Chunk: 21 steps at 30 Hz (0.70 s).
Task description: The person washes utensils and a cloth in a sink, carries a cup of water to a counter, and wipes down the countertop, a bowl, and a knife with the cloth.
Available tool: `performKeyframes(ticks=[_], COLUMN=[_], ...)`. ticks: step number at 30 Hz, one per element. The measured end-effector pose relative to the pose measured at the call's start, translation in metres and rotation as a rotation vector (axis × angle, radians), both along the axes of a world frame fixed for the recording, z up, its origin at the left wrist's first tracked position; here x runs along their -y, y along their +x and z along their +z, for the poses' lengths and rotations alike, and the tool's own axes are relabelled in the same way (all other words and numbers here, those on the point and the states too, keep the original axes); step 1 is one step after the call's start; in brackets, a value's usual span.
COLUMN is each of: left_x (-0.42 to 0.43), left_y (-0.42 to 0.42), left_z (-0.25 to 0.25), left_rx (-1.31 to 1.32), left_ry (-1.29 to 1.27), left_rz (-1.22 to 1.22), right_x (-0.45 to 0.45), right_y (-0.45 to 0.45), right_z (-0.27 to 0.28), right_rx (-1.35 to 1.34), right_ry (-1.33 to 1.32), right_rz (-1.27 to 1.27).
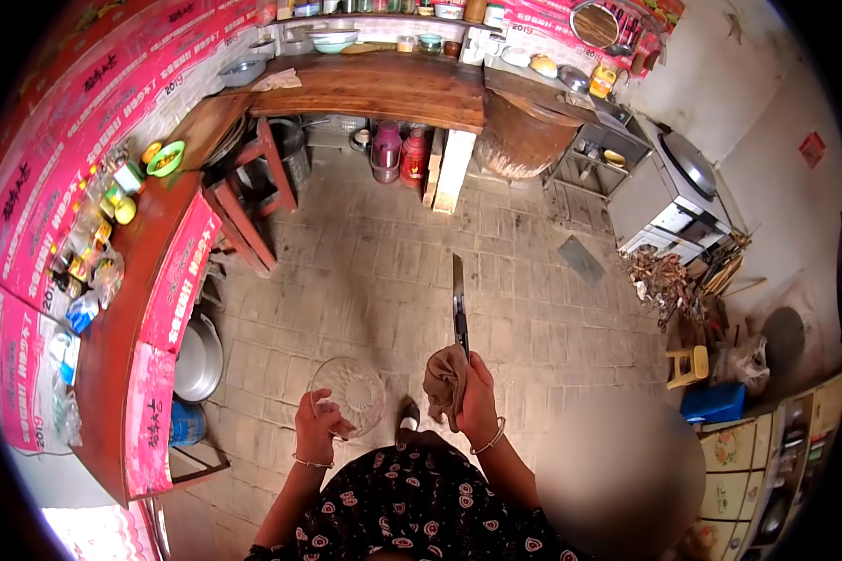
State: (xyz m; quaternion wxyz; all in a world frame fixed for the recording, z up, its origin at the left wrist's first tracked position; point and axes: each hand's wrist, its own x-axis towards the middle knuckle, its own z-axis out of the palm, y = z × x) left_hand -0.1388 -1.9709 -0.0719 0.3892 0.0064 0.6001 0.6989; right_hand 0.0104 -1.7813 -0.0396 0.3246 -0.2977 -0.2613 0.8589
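Observation:
My left hand (pixel 322 418) is closed on the near left rim of a clear glass bowl (pixel 357 383) with a patterned base. Nothing can be made out inside the bowl. My right hand (pixel 478 404) grips a crumpled brown cloth (pixel 446 381) together with a long, narrow knife (pixel 458 299). The knife points away from me, its lower end hidden by the cloth and fingers. Both hands are in front of my body above the brick floor, apart from each other.
A wooden counter (pixel 374 82) runs along the back, with a red thermos (pixel 413 157) beneath. To the left stands a long table (pixel 112 374) with bottles and a green bowl (pixel 166 159). A stove (pixel 669 201), firewood (pixel 669 285) and a yellow stool (pixel 688 366) are right.

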Motion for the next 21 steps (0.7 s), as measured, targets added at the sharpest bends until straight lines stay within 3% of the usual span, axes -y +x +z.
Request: performKeyframes(ticks=[4,7,11,21], left_x=[-0.047,-0.075,-0.115,-0.251], left_y=[-0.026,-0.048,-0.095,-0.252], left_z=[-0.012,-0.019,-0.027,-0.022], left_rx=[0.024,0.075,0.05,0.026], left_ry=[-0.014,-0.006,-0.024,0.023], left_rz=[0.057,0.091,0.04,-0.046], right_x=[-0.063,-0.1,-0.142,-0.261], right_y=[-0.036,-0.062,-0.103,-0.227], right_z=[0.006,0.018,-0.005,0.002], right_rx=[0.114,0.002,0.166,0.148], right_ry=[0.055,-0.021,0.011,0.179], right_rz=[-0.014,0.093,-0.035,-0.082])
